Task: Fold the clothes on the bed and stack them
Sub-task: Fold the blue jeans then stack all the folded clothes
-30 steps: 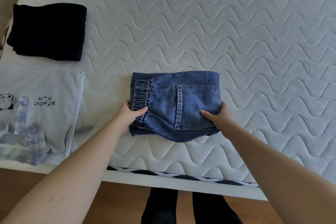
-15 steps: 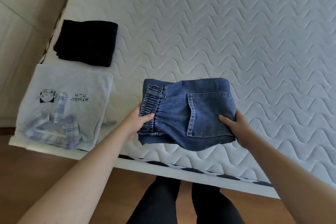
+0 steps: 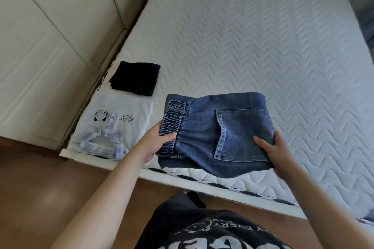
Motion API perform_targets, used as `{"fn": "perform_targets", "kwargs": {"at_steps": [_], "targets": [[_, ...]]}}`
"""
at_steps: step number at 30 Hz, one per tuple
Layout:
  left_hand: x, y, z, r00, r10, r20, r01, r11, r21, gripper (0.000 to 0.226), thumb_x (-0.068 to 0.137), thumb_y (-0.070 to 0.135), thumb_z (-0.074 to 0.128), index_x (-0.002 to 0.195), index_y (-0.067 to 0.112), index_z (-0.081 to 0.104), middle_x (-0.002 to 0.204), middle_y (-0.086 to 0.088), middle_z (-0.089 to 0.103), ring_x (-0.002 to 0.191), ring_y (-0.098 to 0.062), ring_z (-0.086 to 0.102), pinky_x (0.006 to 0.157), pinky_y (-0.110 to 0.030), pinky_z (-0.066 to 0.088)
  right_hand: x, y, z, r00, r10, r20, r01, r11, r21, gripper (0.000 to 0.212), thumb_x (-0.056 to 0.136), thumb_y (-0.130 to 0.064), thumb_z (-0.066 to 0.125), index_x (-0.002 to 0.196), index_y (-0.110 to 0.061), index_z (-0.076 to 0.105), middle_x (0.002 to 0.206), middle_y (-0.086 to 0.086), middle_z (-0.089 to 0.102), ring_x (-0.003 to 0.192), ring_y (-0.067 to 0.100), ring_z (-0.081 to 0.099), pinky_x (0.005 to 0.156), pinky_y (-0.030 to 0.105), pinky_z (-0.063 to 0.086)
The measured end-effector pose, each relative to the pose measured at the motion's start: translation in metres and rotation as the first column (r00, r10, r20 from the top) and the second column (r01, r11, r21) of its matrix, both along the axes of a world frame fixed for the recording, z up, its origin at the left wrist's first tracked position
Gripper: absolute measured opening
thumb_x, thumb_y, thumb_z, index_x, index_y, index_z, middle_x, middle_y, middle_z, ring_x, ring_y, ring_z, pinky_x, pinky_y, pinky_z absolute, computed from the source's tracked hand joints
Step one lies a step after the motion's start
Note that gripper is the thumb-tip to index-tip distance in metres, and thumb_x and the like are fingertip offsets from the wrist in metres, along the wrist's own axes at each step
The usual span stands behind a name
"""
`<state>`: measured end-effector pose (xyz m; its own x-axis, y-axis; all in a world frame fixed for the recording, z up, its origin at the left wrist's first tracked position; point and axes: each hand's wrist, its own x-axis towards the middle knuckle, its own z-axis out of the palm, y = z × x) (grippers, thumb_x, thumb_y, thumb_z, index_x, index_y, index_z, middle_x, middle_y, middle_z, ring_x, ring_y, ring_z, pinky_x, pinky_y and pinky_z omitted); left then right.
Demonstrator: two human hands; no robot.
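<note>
Holding the folded jeans (image 3: 217, 133) above the near edge of the bed (image 3: 253, 46), the left hand (image 3: 154, 143) pinches the elastic waistband while the right hand (image 3: 277, 151) grips the opposite end, thumbs on top. Denim looks thick and fairly heavy yet floppy, so support from both ends should keep the folds together on the way to the folded white T-shirt (image 3: 113, 127) or the black garment (image 3: 134, 78)

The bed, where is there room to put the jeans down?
The wide quilted mattress beyond and right of the folded jeans is bare. The near-left corner is crowded: the white printed shirt lies there, with the black folded garment just behind it.
</note>
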<state>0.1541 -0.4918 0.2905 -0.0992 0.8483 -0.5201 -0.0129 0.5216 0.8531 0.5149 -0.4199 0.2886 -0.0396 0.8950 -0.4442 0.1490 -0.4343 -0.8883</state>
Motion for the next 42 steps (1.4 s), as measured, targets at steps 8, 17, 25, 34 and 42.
{"fn": "perform_targets", "kwargs": {"at_steps": [8, 17, 25, 34, 42], "targets": [[-0.014, -0.091, 0.034, 0.995, 0.066, -0.073, -0.065, 0.998, 0.015, 0.042, 0.086, 0.020, 0.073, 0.113, 0.046, 0.056, 0.109, 0.019, 0.071, 0.102, -0.005, 0.066, 0.087, -0.029, 0.049, -0.022, -0.077, 0.020, 0.991, 0.033, -0.126, -0.025, 0.998, 0.064, 0.034, 0.084, -0.021, 0.076, 0.109, -0.040, 0.063, 0.103, -0.009, 0.073, 0.089, 0.012, 0.072, 0.066, 0.024, 0.058], [-0.063, -0.157, 0.069, 0.989, 0.100, -0.106, -0.098, 0.995, 0.026, 0.038, 0.085, 0.029, 0.075, 0.104, 0.058, 0.059, 0.111, 0.018, 0.070, 0.102, -0.005, 0.067, 0.089, -0.035, 0.050, -0.073, -0.121, 0.046, 0.981, 0.096, -0.170, -0.086, 0.994, 0.065, 0.031, 0.085, -0.019, 0.074, 0.108, -0.036, 0.064, 0.104, -0.004, 0.074, 0.091, 0.018, 0.072, 0.066, 0.028, 0.059], [-0.155, -0.193, 0.069, 0.987, 0.150, -0.053, -0.146, 0.987, 0.069, 0.039, 0.086, 0.023, 0.073, 0.112, 0.048, 0.059, 0.107, 0.018, 0.072, 0.095, -0.003, 0.069, 0.079, -0.029, 0.049, -0.174, -0.141, 0.059, 0.979, 0.132, -0.158, -0.123, 0.990, 0.062, 0.028, 0.084, -0.017, 0.075, 0.100, -0.039, 0.067, 0.098, -0.003, 0.075, 0.085, 0.021, 0.073, 0.065, 0.038, 0.060], [-0.306, -0.230, 0.054, 0.983, 0.180, -0.027, -0.180, 0.984, 0.014, 0.049, 0.082, 0.031, 0.077, 0.122, 0.048, 0.055, 0.113, 0.011, 0.071, 0.103, -0.013, 0.068, 0.089, -0.040, 0.051, -0.329, -0.163, 0.055, 0.975, 0.164, -0.147, -0.160, 0.986, 0.041, 0.030, 0.083, -0.019, 0.077, 0.107, -0.033, 0.066, 0.101, 0.000, 0.075, 0.090, 0.023, 0.073, 0.074, 0.041, 0.060], [-0.336, -0.169, 0.049, 0.997, 0.083, -0.007, -0.083, 0.996, 0.020, 0.038, 0.081, 0.029, 0.078, 0.107, 0.053, 0.063, 0.111, 0.009, 0.072, 0.102, -0.016, 0.069, 0.090, -0.042, 0.051, -0.348, -0.139, 0.053, 0.991, 0.032, -0.132, -0.030, 0.999, 0.019, 0.032, 0.083, -0.017, 0.076, 0.111, -0.025, 0.064, 0.100, 0.002, 0.075, 0.087, 0.023, 0.073, 0.068, 0.038, 0.060]]}}
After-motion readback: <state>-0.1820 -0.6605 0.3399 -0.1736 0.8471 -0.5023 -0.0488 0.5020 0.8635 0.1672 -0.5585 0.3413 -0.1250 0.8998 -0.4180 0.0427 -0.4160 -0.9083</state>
